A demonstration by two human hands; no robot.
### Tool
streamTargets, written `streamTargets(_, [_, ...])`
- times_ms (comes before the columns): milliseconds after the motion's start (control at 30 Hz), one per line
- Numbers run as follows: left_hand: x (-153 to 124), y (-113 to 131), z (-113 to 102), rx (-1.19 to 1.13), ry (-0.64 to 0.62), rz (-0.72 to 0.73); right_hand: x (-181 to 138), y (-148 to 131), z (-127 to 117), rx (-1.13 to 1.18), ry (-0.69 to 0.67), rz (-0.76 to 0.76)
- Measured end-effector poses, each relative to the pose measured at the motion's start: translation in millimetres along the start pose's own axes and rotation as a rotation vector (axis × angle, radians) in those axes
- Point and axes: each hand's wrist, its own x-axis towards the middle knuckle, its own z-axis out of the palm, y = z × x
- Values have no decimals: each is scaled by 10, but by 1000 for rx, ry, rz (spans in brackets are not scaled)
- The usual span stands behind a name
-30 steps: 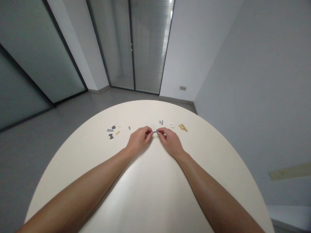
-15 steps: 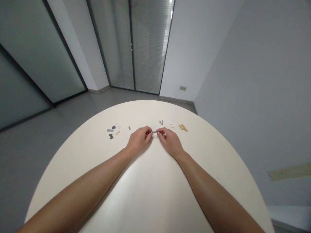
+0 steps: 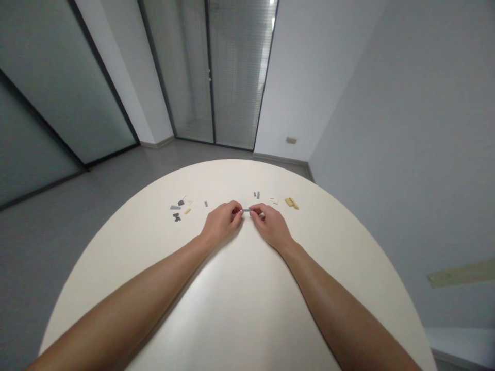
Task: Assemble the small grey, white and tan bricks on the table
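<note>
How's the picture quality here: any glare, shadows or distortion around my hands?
Head view: pale glare on the round white tabletop between the bare forearms, with soft shadows beside them; head view: wide-angle stretch, dark-framed glass panels slanting; head view: the slim grey bar pinched by left hand and right hand is too small for detail.

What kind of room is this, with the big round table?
Probably an office or small meeting room, though I can't be sure. It has tall, dark-framed glass panels, plain pale walls and a round white table.
</note>
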Motion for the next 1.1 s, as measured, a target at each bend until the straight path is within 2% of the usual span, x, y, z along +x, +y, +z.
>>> streamTargets(1100, [-1, 7, -12, -1, -7, -5, -14, 5, -6, 16, -12, -2])
